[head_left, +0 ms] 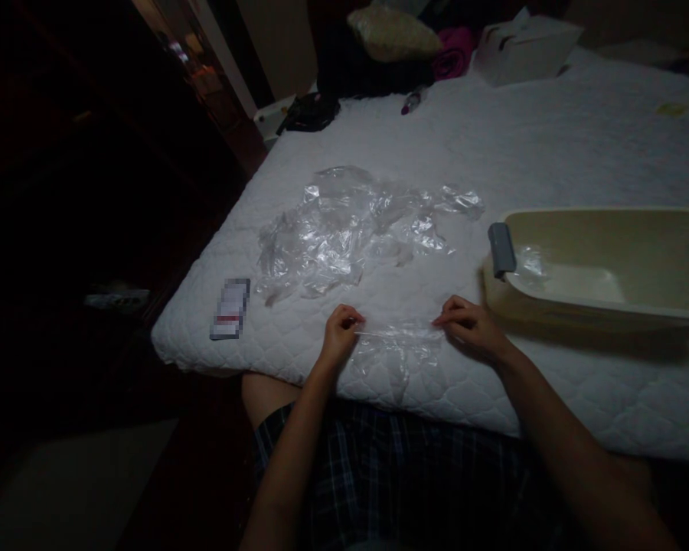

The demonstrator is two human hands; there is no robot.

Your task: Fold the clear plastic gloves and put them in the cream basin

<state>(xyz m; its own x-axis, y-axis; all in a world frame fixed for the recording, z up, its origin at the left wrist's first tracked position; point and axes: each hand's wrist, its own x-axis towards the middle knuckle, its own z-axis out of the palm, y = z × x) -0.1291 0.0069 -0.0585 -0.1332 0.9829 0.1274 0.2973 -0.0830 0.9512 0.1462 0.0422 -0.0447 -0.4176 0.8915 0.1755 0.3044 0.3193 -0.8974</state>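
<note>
A clear plastic bag (396,350) is stretched flat at the near edge of a white quilted mattress (551,145). My left hand (340,330) pinches its left corner and my right hand (469,326) pinches its right corner. Just beyond them lies a loose heap of several crumpled clear plastic bags (350,229). To the right stands a cream plastic basin (608,264) with a grey handle (501,249); a bit of clear plastic shows inside it by the handle.
A small flat box (230,308) lies near the mattress's left corner. At the far end are a white box (522,46), a beige cushion (390,32), pink cloth and dark items. The floor to the left is dark.
</note>
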